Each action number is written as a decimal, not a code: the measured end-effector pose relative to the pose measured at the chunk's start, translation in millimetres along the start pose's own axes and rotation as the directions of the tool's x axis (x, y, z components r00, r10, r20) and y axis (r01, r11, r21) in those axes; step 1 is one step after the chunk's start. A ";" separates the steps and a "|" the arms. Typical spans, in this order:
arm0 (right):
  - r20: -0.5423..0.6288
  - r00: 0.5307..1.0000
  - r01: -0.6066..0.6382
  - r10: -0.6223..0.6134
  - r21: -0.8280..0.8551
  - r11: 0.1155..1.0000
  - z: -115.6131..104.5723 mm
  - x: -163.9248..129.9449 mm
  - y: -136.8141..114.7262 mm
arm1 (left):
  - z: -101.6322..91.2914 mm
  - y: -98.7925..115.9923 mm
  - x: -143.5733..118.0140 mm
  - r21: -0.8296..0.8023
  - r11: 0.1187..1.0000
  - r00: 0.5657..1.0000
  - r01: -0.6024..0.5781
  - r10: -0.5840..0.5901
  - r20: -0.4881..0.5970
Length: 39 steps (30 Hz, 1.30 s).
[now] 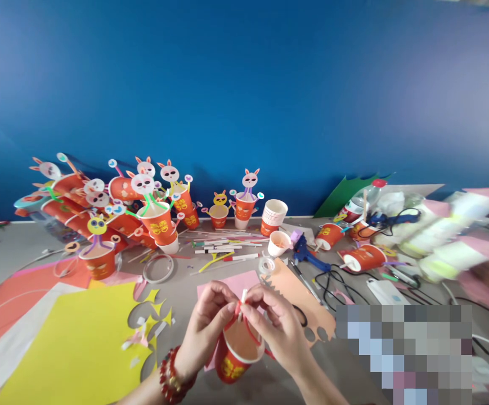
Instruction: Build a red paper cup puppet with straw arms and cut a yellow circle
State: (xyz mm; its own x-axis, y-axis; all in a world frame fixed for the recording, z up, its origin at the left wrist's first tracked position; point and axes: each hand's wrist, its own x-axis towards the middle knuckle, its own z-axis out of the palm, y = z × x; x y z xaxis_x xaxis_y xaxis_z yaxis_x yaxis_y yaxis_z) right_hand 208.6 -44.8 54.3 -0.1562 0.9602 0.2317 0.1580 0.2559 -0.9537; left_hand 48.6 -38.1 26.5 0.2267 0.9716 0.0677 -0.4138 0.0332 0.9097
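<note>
My left hand [205, 329] and my right hand [278, 326] meet over a red paper cup [232, 363] with yellow print, low in the middle of the head view. Both pinch a short white straw piece [243, 296] and a red pipe cleaner [250, 332] that curves across the cup's mouth. The cup is tilted toward me and sits between my palms. A red bead bracelet [170, 377] is on my left wrist.
Finished red cups with bunny faces [143, 202] crowd the back left against the blue wall. Yellow [75, 343] and red paper sheets lie at left. A stack of cups [273, 216], a blue glue gun [305, 256], cables, tape rings and straw bits lie around.
</note>
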 end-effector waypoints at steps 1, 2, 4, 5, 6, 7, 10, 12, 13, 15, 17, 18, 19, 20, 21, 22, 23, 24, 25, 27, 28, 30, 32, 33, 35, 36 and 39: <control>0.003 1.000 -0.003 0.003 -0.004 1.000 -0.3 0.2 -0.2 | -0.6 0.0 -0.5 0.034 0.999 1.000 -0.010 0.010 -0.006; 0.005 1.000 -0.007 0.007 -0.008 1.000 -0.5 0.4 -0.4 | -1.6 0.0 -0.9 0.071 0.997 1.000 -0.021 0.022 -0.004; 0.008 1.000 -0.012 0.012 -0.015 1.000 -0.8 0.4 -0.2 | -4.2 -0.1 -1.4 0.146 0.988 0.999 -0.044 0.044 0.007; 0.008 1.000 -0.013 0.013 -0.020 1.000 -0.9 0.3 0.0 | -5.8 -0.2 -1.6 0.182 0.982 0.999 -0.054 0.051 0.017; 0.004 1.000 -0.009 0.010 -0.024 1.000 -0.9 0.2 0.2 | -7.3 -0.2 -1.7 0.216 0.975 0.998 -0.061 0.055 0.030; -0.002 1.000 -0.002 0.002 -0.028 1.000 -0.8 0.0 0.3 | -8.8 -0.2 -1.9 0.248 0.966 0.997 -0.066 0.056 0.045; -0.028 0.999 0.041 -0.042 -0.056 0.998 -0.3 -0.4 0.0 | -12.1 -0.6 -2.2 0.328 0.942 0.995 -0.075 0.050 0.082; -0.040 0.997 0.065 -0.069 -0.094 0.993 0.1 -0.1 -0.5 | -13.2 -1.4 -1.8 0.357 0.931 0.995 -0.076 0.046 0.090; -0.038 0.997 0.065 -0.069 -0.110 0.992 0.1 0.2 -0.6 | -13.4 -2.0 -1.4 0.361 0.930 0.995 -0.073 0.043 0.091; -0.019 0.999 0.037 -0.039 -0.103 0.994 -0.5 1.4 -0.3 | -13.5 -3.3 -0.3 0.349 0.935 0.996 -0.061 0.033 0.084; 0.021 0.999 -0.024 0.025 -0.029 0.999 -1.8 3.2 0.9 | -12.9 -4.4 0.6 0.314 0.949 0.997 -0.036 0.013 0.075; 0.045 0.997 -0.056 0.055 0.019 0.998 -2.6 4.2 1.7 | -12.5 -4.7 0.8 0.292 0.956 0.998 -0.021 0.001 0.070; 0.064 0.995 -0.081 0.078 0.060 0.995 -3.3 5.3 2.5 | -12.0 -4.8 0.9 0.271 0.962 0.998 -0.010 -0.008 0.066; 0.080 0.993 -0.097 0.090 0.086 0.992 -3.9 6.4 3.2 | -11.4 -4.7 1.0 0.253 0.967 0.998 -0.002 -0.015 0.066; 0.087 0.992 -0.101 0.093 0.093 0.991 -4.3 7.5 3.8 | -10.8 -4.5 1.2 0.239 0.971 0.997 0.004 -0.021 0.067; 0.087 0.992 -0.096 0.088 0.085 0.992 -4.5 8.5 4.2 | -10.2 -4.0 1.5 0.231 0.973 0.997 0.012 -0.028 0.067; 0.084 0.993 -0.088 0.082 0.069 0.994 -4.5 9.5 4.5 | -9.6 -3.4 2.0 0.224 0.974 0.997 0.021 -0.036 0.065; 0.080 0.994 -0.079 0.075 0.052 0.995 -4.3 10.4 4.7 | -9.0 -2.6 2.6 0.217 0.976 0.997 0.034 -0.047 0.059; 0.078 0.995 -0.072 0.069 0.039 0.997 -4.2 11.3 4.9 | -8.5 -1.7 3.4 0.207 0.977 0.997 0.050 -0.062 0.051; 0.075 0.995 -0.063 0.060 0.030 0.998 -4.3 13.1 6.1 | -7.4 0.6 4.9 0.181 0.980 0.995 0.084 -0.093 0.040; 0.078 0.995 -0.064 0.061 0.036 0.997 -4.6 14.0 7.4 | -6.8 1.8 5.6 0.165 0.981 0.993 0.101 -0.109 0.042; 0.096 0.992 -0.089 0.082 0.074 0.993 -5.7 16.1 11.5 | -5.3 4.4 6.6 0.125 0.982 0.987 0.139 -0.148 0.062; 0.119 0.986 -0.134 0.118 0.132 0.982 -7.1 18.2 17.3 | -3.8 6.6 7.1 0.080 0.979 0.977 0.188 -0.195 0.090; 0.124 0.983 -0.150 0.132 0.156 0.976 -7.7 19.1 20.3 | -3.2 7.4 7.2 0.063 0.976 0.972 0.209 -0.215 0.098; 0.116 0.984 -0.154 0.134 0.180 0.972 -8.2 20.4 25.8 | -2.9 7.9 7.5 0.054 0.972 0.967 0.230 -0.234 0.097; 0.115 0.985 -0.145 0.126 0.178 0.973 -8.2 20.7 27.8 | -3.2 7.6 7.7 0.061 0.972 0.969 0.228 -0.233 0.087; 0.152 0.984 -0.108 0.088 0.132 0.985 -7.8 20.9 30.8 | -5.4 6.3 7.8 0.091 0.973 0.974 0.212 -0.218 0.066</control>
State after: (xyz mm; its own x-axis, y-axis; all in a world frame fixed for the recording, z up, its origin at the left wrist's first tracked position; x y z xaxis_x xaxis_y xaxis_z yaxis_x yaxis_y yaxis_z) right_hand 217.8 -16.0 31.3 -0.2879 0.9507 0.1151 0.0439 0.1331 -0.9901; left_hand 43.0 -29.0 30.6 0.3689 0.9234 -0.1056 -0.2745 0.2168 0.9368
